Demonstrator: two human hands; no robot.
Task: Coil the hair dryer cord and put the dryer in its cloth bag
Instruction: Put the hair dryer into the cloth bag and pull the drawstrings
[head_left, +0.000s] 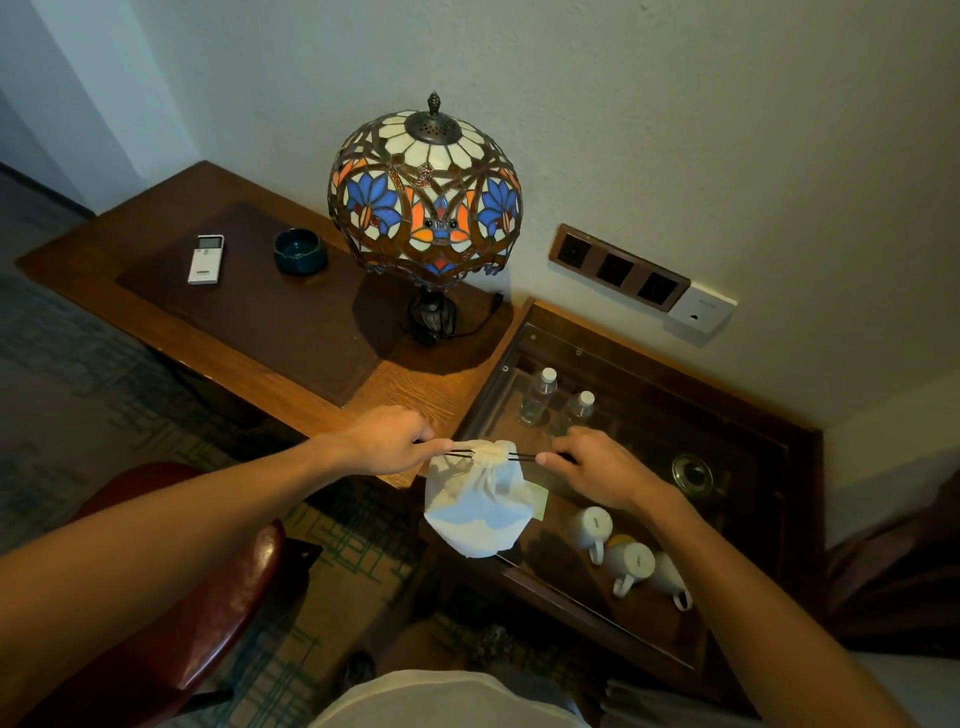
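Observation:
A white cloth bag (475, 512) hangs in the air between my hands, bulging and full, its mouth gathered tight at the top. Dark drawstrings run out of the gathered mouth to both sides. My left hand (387, 439) pinches the left string and my right hand (597, 467) pinches the right one, each pulled outward. The hair dryer and its cord are hidden; I cannot see them inside the bag.
Below the bag is a glass-topped cabinet (644, 415) holding water bottles (540, 395), white mugs (618, 551) and a small card. A wooden desk (415, 400) carries a stained-glass lamp (423, 192), a remote (205, 260) and an ashtray (300, 251). A red chair (208, 597) stands at lower left. Wall sockets (618, 270) are at right.

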